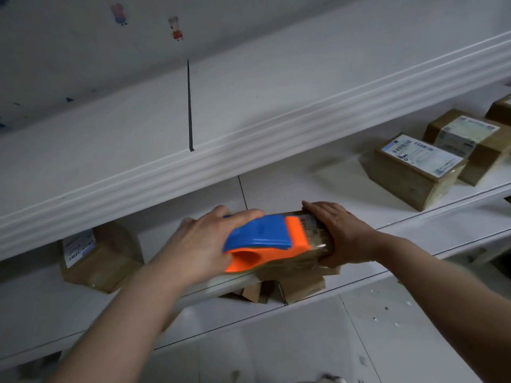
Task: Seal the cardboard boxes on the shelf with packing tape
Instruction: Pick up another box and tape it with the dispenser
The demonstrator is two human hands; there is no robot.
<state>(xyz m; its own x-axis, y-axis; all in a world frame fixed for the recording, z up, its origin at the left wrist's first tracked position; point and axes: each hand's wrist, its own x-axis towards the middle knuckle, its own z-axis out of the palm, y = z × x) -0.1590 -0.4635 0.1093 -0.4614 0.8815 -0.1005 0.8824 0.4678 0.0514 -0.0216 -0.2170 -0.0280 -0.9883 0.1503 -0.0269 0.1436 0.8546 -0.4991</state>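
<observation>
Two bare forearms reach up to a white shelf (448,211). The left hand (199,241) wraps around a blue and orange plastic tape dispenser (262,236), pressed flat on a small brown cardboard box (293,265) at the shelf's front edge. The right hand (340,233) clamps the box's right end. This step likely goes best with the box held firm and the dispenser drawn straight along the seam. A moulded white upper shelf (249,150) hangs close overhead, limiting lift. Labelled brown boxes (414,172) sit well apart to the right, and another labelled box (102,255) sits left.
</observation>
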